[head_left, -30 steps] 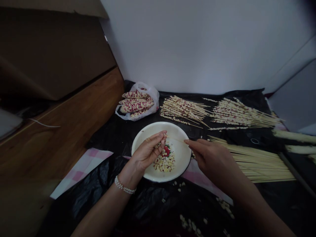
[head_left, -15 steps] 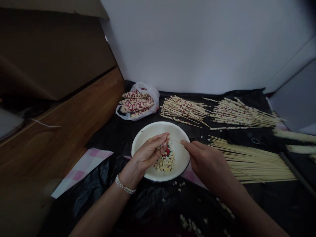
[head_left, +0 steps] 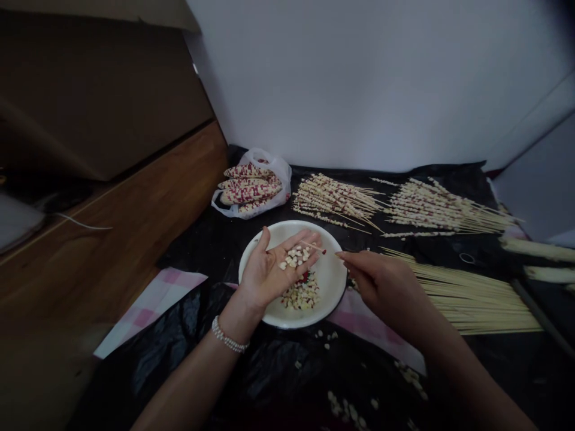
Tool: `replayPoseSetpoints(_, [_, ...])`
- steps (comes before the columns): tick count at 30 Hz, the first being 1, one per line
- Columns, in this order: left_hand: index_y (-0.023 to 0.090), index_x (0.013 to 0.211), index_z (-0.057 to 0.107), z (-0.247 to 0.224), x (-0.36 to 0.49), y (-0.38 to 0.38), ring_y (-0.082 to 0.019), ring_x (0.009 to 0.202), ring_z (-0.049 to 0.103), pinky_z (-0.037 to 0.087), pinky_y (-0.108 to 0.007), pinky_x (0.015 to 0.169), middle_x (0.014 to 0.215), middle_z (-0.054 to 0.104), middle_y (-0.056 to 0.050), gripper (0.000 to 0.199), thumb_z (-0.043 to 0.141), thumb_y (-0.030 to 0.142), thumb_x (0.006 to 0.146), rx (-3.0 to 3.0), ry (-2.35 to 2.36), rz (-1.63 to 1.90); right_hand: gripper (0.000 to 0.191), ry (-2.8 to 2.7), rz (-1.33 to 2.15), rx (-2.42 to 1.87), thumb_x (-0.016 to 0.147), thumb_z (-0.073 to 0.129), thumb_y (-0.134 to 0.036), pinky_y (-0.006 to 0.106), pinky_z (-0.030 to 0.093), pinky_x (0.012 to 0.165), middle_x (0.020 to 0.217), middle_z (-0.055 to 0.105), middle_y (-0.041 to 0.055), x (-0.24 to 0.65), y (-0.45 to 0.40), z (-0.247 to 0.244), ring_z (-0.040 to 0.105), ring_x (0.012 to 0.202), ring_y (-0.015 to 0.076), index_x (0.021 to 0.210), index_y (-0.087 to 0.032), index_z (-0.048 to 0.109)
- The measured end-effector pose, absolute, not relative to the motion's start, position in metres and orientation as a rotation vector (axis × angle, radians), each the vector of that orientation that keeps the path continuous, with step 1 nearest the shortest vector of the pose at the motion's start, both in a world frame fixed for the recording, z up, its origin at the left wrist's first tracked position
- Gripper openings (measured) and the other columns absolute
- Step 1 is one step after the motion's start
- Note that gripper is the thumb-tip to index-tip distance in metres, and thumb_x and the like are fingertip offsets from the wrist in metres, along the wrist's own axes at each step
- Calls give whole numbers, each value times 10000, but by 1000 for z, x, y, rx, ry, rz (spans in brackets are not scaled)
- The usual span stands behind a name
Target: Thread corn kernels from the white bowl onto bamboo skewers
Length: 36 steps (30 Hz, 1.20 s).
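Note:
My left hand (head_left: 274,269) is palm up over the bowl, with thumb and fingers stretched out. Several pale corn kernels (head_left: 295,257) lie loose on its palm and fingers. My right hand (head_left: 372,272), closed in a pinch just right of the bowl, holds a thin bamboo skewer (head_left: 313,246). The skewer points left over my left fingers, with a dark red kernel (head_left: 324,252) on it or against it. Below my left hand, the white bowl (head_left: 335,299) holds a heap of loose yellow and red kernels (head_left: 302,294).
Behind the bowl, a plastic bag (head_left: 281,170) holds speckled corn cobs (head_left: 249,193). Two piles of kernel-threaded skewers (head_left: 335,197) (head_left: 424,206) lie at the back. Bare skewers (head_left: 476,296) are at right, near stripped cobs (head_left: 539,248). Stray kernels (head_left: 345,410) dot the black plastic sheet (head_left: 274,383).
My left hand has opened from a pinch at the skewer's tip to a flat palm, showing the kernels. My right hand has shifted slightly right, still holding the skewer.

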State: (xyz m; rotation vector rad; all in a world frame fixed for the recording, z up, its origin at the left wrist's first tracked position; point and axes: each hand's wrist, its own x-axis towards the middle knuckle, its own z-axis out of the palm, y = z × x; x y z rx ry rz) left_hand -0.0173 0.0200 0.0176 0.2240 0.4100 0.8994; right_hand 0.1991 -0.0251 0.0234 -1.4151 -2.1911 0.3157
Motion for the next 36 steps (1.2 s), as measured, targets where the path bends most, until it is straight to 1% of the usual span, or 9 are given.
replayPoseSetpoints(4, [22, 1413, 298, 15, -19, 20, -295, 1331, 368, 365, -433, 1034, 1398, 449, -228, 717, 319, 530, 907, 213, 387, 941, 321, -2376, 404, -1328, 862, 439, -151, 249, 449, 645, 857, 697, 25, 197, -29, 27, 634, 733, 138, 1072, -250, 661])
replayPoseSetpoints(11, [12, 1419, 273, 15, -16, 18, -288, 1336, 357, 362, -419, 1046, 1412, 430, -229, 677, 362, 456, 916, 185, 372, 898, 324, -2293, 300, -1502, 879, 408, -170, 281, 445, 650, 813, 679, 47, 187, -29, 20, 636, 743, 168, 1085, -218, 653])
replayPoseSetpoints(16, [-6, 1420, 258, 16, -15, 18, -311, 1310, 392, 377, -447, 1042, 1392, 443, -255, 652, 392, 384, 914, 167, 404, 908, 321, -2187, 357, -1518, 891, 417, -203, 297, 458, 715, 903, 688, 54, 192, -26, 17, 640, 809, 175, 1119, -226, 641])
replayPoseSetpoints(18, [0, 1421, 260, 17, -14, 17, -310, 1294, 414, 386, -451, 1039, 1378, 463, -249, 599, 398, 277, 909, 174, 432, 912, 316, -2172, 388, -1511, 892, 423, -213, 296, 463, 726, 916, 694, 56, 194, -25, 18, 643, 815, 174, 1111, -225, 650])
replayPoseSetpoints(20, [41, 1429, 271, 17, -12, 15, -285, 1270, 450, 394, -438, 1039, 1359, 498, -217, 576, 381, 85, 866, 218, 470, 925, 314, -2158, 392, -1512, 891, 427, -221, 299, 468, 725, 920, 700, 59, 195, -24, 19, 646, 814, 176, 1108, -220, 654])
replayPoseSetpoints(23, [132, 1419, 336, 17, -8, 12, -238, 1219, 512, 408, -382, 1040, 1313, 562, -153, 693, 355, -102, 768, 322, 538, 946, 313, -2150, 388, -1501, 889, 432, -228, 304, 474, 720, 926, 706, 53, 196, -24, 19, 650, 808, 175, 1107, -225, 657])
replayPoseSetpoints(25, [145, 1379, 413, 16, -6, 10, -227, 1183, 547, 427, -344, 1026, 1266, 601, -137, 650, 395, -101, 778, 368, 596, 951, 314, -2152, 394, -1486, 891, 432, -232, 305, 478, 721, 937, 708, 50, 196, -23, 19, 650, 814, 172, 1113, -228, 654])
replayPoseSetpoints(32, [71, 1088, 638, 13, -6, 8, -218, 1041, 642, 514, -274, 912, 1062, 695, -157, 274, 564, 63, 825, 457, 775, 982, 325, -2155, 451, -1433, 894, 426, -223, 307, 491, 725, 967, 706, 57, 196, -24, 20, 650, 828, 164, 1135, -229, 644])
replayPoseSetpoints(36, [89, 1080, 647, 14, -6, 9, -208, 1036, 641, 517, -281, 905, 1057, 697, -140, 250, 567, 132, 847, 439, 808, 996, 322, -2145, 447, -1443, 894, 428, -230, 305, 492, 721, 960, 709, 57, 196, -24, 20, 652, 823, 164, 1129, -228, 648])
